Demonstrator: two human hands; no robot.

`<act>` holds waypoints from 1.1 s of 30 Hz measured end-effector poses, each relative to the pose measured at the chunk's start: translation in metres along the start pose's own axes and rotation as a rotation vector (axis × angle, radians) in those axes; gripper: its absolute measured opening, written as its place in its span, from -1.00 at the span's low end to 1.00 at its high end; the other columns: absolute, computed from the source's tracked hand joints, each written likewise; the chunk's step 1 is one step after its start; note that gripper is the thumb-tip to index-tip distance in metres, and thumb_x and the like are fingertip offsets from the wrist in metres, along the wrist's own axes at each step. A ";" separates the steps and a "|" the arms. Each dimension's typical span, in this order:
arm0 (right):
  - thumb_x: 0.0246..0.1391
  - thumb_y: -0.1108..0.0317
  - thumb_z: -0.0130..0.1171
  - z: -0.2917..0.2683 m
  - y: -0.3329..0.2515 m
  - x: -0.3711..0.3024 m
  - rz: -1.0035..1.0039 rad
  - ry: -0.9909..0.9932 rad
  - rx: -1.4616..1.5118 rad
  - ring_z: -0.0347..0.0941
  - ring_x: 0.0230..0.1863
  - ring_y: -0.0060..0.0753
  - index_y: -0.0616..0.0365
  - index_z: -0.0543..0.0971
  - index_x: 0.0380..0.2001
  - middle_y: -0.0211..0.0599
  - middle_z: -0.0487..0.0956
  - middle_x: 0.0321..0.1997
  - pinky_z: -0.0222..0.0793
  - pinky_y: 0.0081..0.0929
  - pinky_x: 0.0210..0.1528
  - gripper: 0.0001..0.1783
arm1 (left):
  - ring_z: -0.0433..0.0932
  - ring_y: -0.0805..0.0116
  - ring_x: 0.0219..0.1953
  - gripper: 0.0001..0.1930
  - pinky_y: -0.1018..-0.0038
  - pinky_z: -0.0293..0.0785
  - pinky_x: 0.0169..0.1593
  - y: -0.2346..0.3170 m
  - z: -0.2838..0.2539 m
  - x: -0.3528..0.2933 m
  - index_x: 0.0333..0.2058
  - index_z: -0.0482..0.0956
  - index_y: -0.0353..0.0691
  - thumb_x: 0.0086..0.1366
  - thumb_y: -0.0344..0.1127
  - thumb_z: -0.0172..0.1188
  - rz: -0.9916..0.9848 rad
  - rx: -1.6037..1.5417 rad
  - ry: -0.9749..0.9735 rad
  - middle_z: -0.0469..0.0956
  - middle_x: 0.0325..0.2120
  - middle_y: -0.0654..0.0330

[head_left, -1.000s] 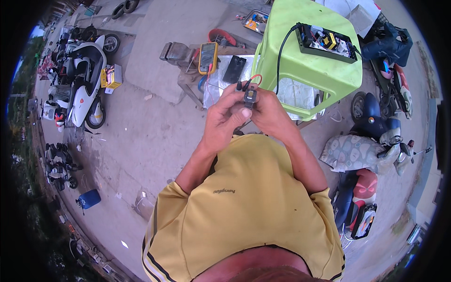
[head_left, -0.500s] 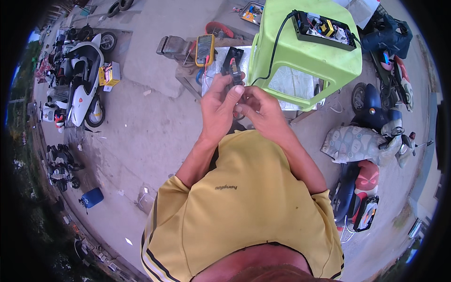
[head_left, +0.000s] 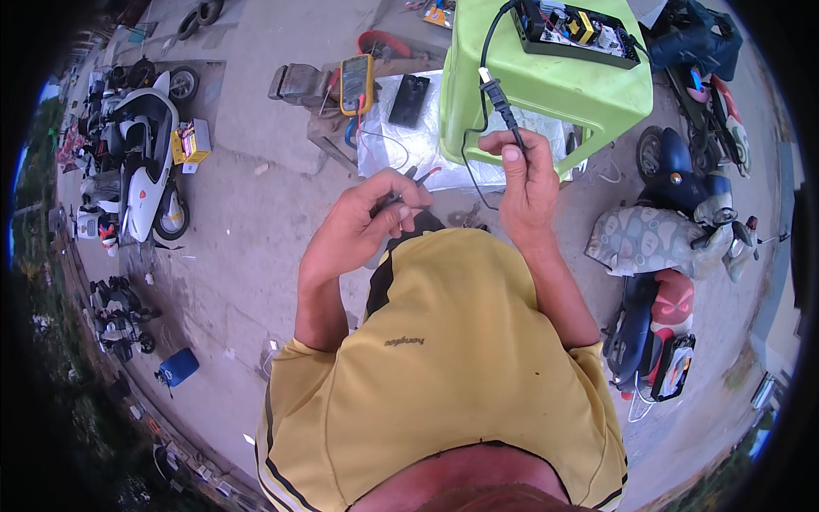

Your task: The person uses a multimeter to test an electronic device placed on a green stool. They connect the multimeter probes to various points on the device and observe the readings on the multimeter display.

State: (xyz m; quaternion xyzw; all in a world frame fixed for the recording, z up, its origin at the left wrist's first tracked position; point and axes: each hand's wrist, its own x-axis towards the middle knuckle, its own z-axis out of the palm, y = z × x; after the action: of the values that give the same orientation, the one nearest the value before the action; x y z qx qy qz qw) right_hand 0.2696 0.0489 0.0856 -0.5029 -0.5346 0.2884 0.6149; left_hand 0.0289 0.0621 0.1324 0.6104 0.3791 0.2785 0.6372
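My right hand (head_left: 527, 183) is closed around the cord end of a black power plug (head_left: 499, 101), whose metal prongs point up and away from me. A black cable runs between this plug and the open charger case (head_left: 580, 34) on the green plastic stool (head_left: 546, 92). In my left hand (head_left: 371, 222) are thin test probes (head_left: 408, 174), a black one and a red-tipped one, partly hidden by the fingers. Ahead of that hand lies a yellow multimeter (head_left: 357, 84) with a red lead attached. A flat black case (head_left: 409, 101) rests on the silvery sheet (head_left: 384, 152).
A bench vise (head_left: 299, 84) and a red bowl (head_left: 384, 43) stand beyond the multimeter. A white scooter (head_left: 147, 162) with a yellow box (head_left: 191, 143) beside it is at left. More scooters (head_left: 674, 192) line the right side. A blue container (head_left: 177, 367) lies at lower left.
My hands have moved apart from the plug where they were together. The right has carried the plug right; the left has drawn back left with the probes. The flat black case is now uncovered.
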 end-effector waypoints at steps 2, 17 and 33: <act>0.45 0.38 0.00 0.013 -0.003 -0.005 -0.058 -0.112 -0.057 0.65 -0.25 -0.37 0.27 0.47 -0.06 -0.20 0.67 -0.25 0.53 -0.41 -0.18 -0.83 | 0.51 0.57 -0.34 -0.72 0.56 0.50 -0.31 -0.004 0.013 0.007 -0.01 0.38 -0.24 0.39 -0.70 -0.04 -0.026 -0.057 -0.050 0.61 -0.16 0.17; 0.41 0.36 0.12 0.010 -0.006 -0.003 0.367 0.018 0.292 0.34 -0.39 -0.65 0.24 0.58 -0.14 -0.48 0.54 -0.40 0.35 -0.65 -0.26 -0.84 | 0.53 0.47 -0.26 -0.89 0.56 0.41 -0.21 -0.034 0.015 0.016 -0.08 0.39 -0.26 0.49 -0.42 0.07 0.347 -0.194 0.734 0.62 -0.06 -0.07; 0.40 0.39 0.12 0.021 0.004 -0.029 0.357 -0.103 0.482 0.45 -0.38 -0.63 0.34 0.59 -0.09 -0.34 0.62 -0.33 0.38 -0.62 -0.31 -0.80 | 0.30 0.57 -0.53 -0.43 0.63 0.23 -0.52 -0.032 0.026 0.036 0.24 0.33 -0.34 0.49 -0.02 0.17 0.113 -0.936 0.448 0.57 0.09 -0.09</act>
State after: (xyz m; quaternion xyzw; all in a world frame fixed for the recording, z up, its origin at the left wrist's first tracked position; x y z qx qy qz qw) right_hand 0.2425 0.0314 0.0697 -0.4134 -0.3844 0.5355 0.6282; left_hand 0.0667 0.0735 0.0944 0.2053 0.3076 0.5758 0.7292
